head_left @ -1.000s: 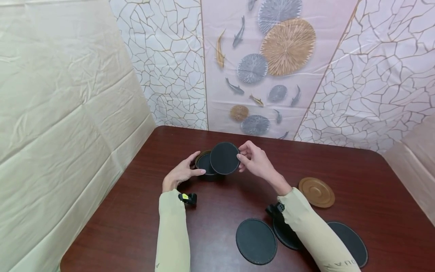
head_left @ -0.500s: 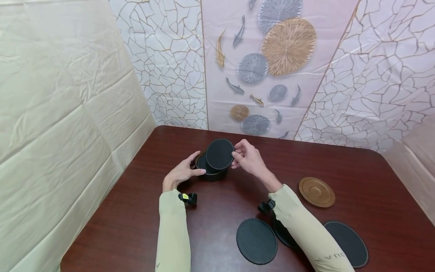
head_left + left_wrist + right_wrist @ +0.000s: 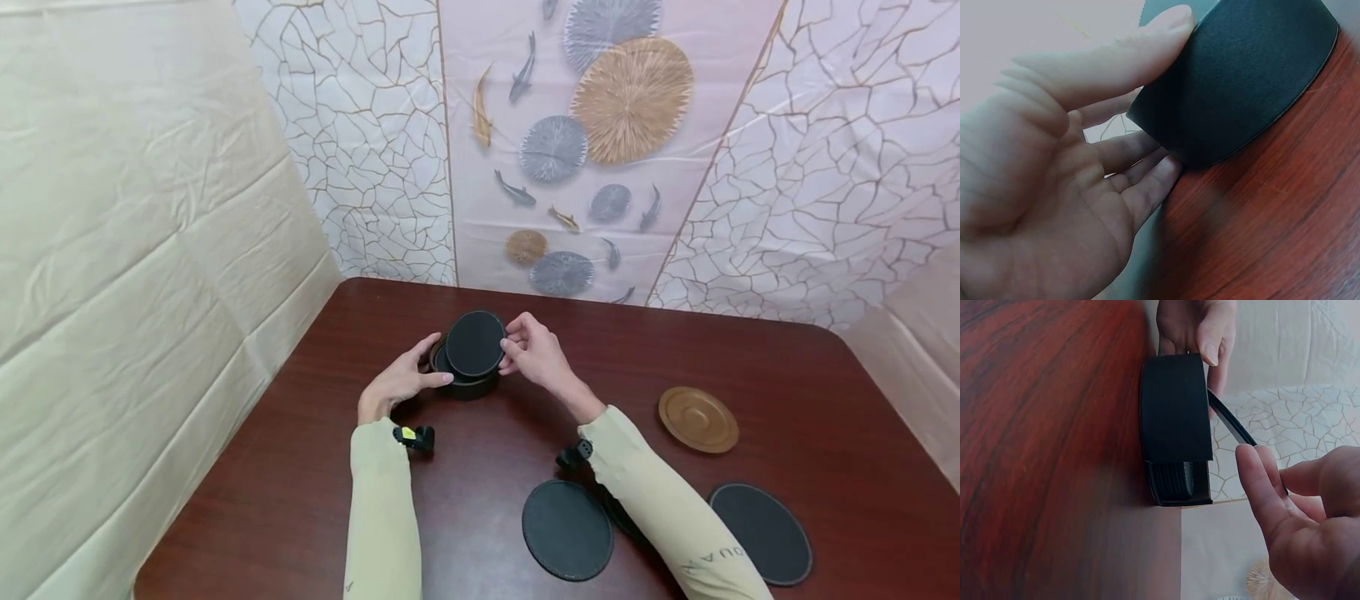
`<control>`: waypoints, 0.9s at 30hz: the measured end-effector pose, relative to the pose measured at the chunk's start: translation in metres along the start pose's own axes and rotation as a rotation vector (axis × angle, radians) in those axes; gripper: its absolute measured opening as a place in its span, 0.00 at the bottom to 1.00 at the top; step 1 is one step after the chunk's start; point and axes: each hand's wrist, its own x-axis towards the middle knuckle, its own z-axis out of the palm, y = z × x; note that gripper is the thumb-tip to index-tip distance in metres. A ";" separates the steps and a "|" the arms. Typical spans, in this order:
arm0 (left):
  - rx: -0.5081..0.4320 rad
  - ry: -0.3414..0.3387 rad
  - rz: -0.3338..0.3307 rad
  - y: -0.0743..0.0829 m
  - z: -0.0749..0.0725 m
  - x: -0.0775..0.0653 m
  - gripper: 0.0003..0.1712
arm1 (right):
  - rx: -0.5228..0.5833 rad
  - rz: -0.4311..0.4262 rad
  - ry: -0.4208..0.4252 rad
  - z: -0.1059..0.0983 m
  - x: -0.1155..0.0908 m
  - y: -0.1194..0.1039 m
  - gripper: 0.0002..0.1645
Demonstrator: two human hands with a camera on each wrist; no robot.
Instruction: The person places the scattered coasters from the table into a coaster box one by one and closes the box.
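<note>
A round black coaster holder (image 3: 471,389) stands on the table at the far middle, its outer wall smooth in the left wrist view. My left hand (image 3: 401,379) grips its left side, thumb at the near rim and fingers round the back. My right hand (image 3: 538,354) pinches a round black coaster (image 3: 476,343) by its right edge. That coaster is tilted over the holder's open top, with its left end right at the rim in the right wrist view. Through a notch in the holder's wall, a stack of coasters (image 3: 1175,479) shows inside.
A round brown lid (image 3: 698,419) lies on the table (image 3: 270,500) at the right. Nearer the front are a black coaster (image 3: 567,530) and another black coaster (image 3: 761,533); a further dark disc is mostly hidden under the right sleeve. A patterned cloth hangs behind the table.
My right hand has moved left with the coaster, bringing it over the holder from the right and lowering it slightly at the end. My left hand has stayed in place on the holder.
</note>
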 end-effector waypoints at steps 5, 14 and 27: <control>-0.007 0.000 0.006 0.000 -0.001 0.001 0.54 | 0.014 0.011 -0.004 0.005 0.002 0.001 0.12; -0.009 0.010 -0.006 0.000 -0.002 -0.002 0.54 | 0.029 0.062 -0.033 0.016 0.003 0.001 0.12; -0.022 0.011 -0.006 -0.002 0.000 0.000 0.54 | 0.039 0.093 -0.064 0.017 0.004 0.002 0.13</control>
